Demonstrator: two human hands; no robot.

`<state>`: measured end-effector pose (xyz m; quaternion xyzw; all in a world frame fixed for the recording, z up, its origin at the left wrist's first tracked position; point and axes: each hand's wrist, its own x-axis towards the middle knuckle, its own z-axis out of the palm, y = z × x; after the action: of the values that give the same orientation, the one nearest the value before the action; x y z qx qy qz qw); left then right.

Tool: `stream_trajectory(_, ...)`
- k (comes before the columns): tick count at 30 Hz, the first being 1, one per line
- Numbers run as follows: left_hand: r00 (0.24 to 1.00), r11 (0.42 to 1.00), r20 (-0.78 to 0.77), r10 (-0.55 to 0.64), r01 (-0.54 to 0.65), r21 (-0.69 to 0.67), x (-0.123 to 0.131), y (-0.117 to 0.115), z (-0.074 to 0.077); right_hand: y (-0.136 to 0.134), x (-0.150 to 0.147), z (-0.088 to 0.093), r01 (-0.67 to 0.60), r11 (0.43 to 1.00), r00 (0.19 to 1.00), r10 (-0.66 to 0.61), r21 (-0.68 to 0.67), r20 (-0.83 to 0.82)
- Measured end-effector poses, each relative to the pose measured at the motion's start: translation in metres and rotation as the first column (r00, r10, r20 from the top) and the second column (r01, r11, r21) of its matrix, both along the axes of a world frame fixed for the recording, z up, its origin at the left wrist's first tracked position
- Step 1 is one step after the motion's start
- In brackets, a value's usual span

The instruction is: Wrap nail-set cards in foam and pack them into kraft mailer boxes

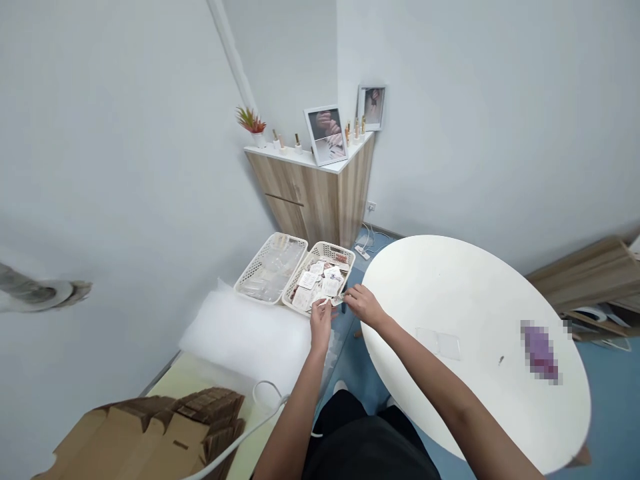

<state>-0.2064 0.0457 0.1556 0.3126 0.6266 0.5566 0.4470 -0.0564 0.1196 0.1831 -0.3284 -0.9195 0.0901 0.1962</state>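
Left hand [320,325] and right hand [364,305] are close together, fingers pinched on one small flat packet [336,301], held just over the near edge of a white plastic basket [330,248] of paper sachets [315,283]. A second basket [293,239], holding clear plastic pieces, stands touching it.

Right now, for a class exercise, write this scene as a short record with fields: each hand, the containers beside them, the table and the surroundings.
Left hand: holds a small white packet
Right hand: fingers reach the packet's other end
Nearest container: beige plastic basket holding white packets
Next container: beige plastic basket holding clear plastic pieces
Table: white oval table with a clear square sheet
Surroundings: wooden corner cabinet, framed nail photo, flattened cardboard box
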Motion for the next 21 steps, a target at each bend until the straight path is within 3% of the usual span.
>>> stream_trajectory(2,0.979,0.998,0.195,-0.057,0.062,-0.021,0.019,0.006,0.003,-0.014,0.024,-0.001,0.024,1.0,0.998,-0.024,-0.002,-0.051)
stream_trajectory(4,0.961,0.994,0.258,-0.103,0.109,-0.009,0.04,0.009,0.003,-0.028,0.048,-0.002,0.067,0.997,0.99,-0.07,-0.027,-0.124)
stream_trajectory(8,0.952,0.98,0.239,-0.194,0.196,0.012,0.08,0.007,0.0,-0.056,0.099,-0.003,0.185,0.977,0.948,-0.205,-0.103,-0.242)
stream_trajectory(11,0.945,0.96,0.176,-0.276,0.28,0.003,0.107,0.005,-0.006,-0.073,0.134,-0.009,0.319,0.914,0.849,-0.393,-0.249,-0.354)
stream_trajectory(12,0.939,0.95,0.151,-0.308,0.312,0.001,0.115,0.004,-0.008,-0.077,0.144,-0.012,0.357,0.867,0.786,-0.48,-0.347,-0.39)
stream_trajectory(14,0.918,0.924,0.108,-0.38,0.382,0.002,0.131,0.003,-0.013,-0.082,0.162,-0.021,0.349,0.716,0.625,-0.659,-0.605,-0.42)
stream_trajectory(16,0.883,0.886,0.073,-0.464,0.465,0.004,0.146,0.003,-0.018,-0.084,0.178,-0.03,0.2,0.524,0.475,-0.791,-0.828,-0.386)
stream_trajectory(18,0.832,0.833,0.022,-0.554,0.554,-0.001,0.161,0.002,-0.024,-0.087,0.193,-0.038,0.032,0.375,0.369,-0.866,-0.927,-0.337)
stream_trajectory(21,0.735,0.75,-0.175,-0.655,0.66,-0.033,0.179,0.002,-0.031,-0.092,0.213,-0.047,-0.051,0.291,0.265,-0.918,-0.955,-0.294)
